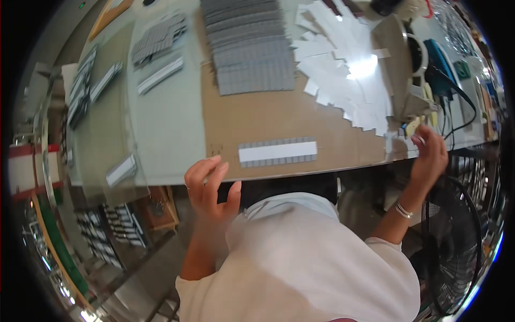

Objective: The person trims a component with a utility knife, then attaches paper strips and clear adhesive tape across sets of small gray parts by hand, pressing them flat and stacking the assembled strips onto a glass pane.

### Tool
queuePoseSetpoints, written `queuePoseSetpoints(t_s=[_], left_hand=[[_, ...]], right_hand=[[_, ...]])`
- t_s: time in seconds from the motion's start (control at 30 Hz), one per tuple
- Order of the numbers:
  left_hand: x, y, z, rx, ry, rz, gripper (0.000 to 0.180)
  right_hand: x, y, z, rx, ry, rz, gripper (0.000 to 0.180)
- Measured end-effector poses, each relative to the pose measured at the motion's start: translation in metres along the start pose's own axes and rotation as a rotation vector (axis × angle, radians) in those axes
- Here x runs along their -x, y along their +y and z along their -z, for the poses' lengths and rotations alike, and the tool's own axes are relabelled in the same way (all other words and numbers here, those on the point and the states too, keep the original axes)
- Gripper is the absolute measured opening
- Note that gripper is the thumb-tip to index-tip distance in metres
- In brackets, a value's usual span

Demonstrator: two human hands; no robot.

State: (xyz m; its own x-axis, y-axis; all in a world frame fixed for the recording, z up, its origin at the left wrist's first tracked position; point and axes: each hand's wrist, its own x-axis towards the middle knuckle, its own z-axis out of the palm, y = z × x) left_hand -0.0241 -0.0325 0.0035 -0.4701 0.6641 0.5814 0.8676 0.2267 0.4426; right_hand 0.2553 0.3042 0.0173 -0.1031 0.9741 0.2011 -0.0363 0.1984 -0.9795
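Note:
A strip of grey ribbed pieces with a white band (278,153) along its middle lies on the brown cardboard sheet (257,118) near the table's front edge. My left hand (208,185) hovers just left of that strip, fingers apart, holding nothing. Off to the right, my right hand (431,153) is at the table edge with its fingers curled together. Its fingertips meet a small yellow thing (413,126), whose kind I cannot make out. Overlapping white paper strips (343,70) spread over the cardboard's right side. Rows of grey ribbed pieces (249,53) are stacked behind.
More grey pieces (160,38) and banded bundles (161,75) lie on the table's left. A hair-dryer-like blue tool (439,67) with a black cord sits at the right, beside a grey stand (394,59). A black fan (453,241) stands below my right arm.

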Motion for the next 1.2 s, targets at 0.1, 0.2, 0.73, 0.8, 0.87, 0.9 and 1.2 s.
queuePoseSetpoints(t_s=[0.1,0.2,0.73,0.8,0.87,0.9,1.2], left_hand=[[-0.01,0.027,0.012,0.133,0.004,0.042,0.017],[-0.028,0.058,0.01,0.425,-0.245,0.077,0.028],[0.014,0.036,0.016,1.128,-0.514,1.132,0.014],[0.017,0.031,0.013,1.201,-0.451,1.142,0.008],[0.016,0.031,0.013,1.246,-0.442,1.158,0.005],[0.017,0.031,0.012,1.291,-0.434,1.174,0.004],[0.01,0.034,0.01,0.746,-0.199,0.59,0.011]], right_hand=[[0.036,-0.053,-0.026,-0.033,-0.471,-0.013,0.023],[0.083,-0.073,-0.08,0.273,-1.11,-0.177,0.023],[0.129,-0.066,-0.129,0.225,-1.413,-0.018,0.021],[0.129,-0.066,-0.131,0.186,-1.418,0.008,0.021],[0.128,-0.067,-0.131,0.19,-1.452,0.07,0.021],[0.128,-0.066,-0.13,0.191,-1.451,0.068,0.021],[0.117,-0.05,-0.1,0.312,-1.202,0.329,0.023]])
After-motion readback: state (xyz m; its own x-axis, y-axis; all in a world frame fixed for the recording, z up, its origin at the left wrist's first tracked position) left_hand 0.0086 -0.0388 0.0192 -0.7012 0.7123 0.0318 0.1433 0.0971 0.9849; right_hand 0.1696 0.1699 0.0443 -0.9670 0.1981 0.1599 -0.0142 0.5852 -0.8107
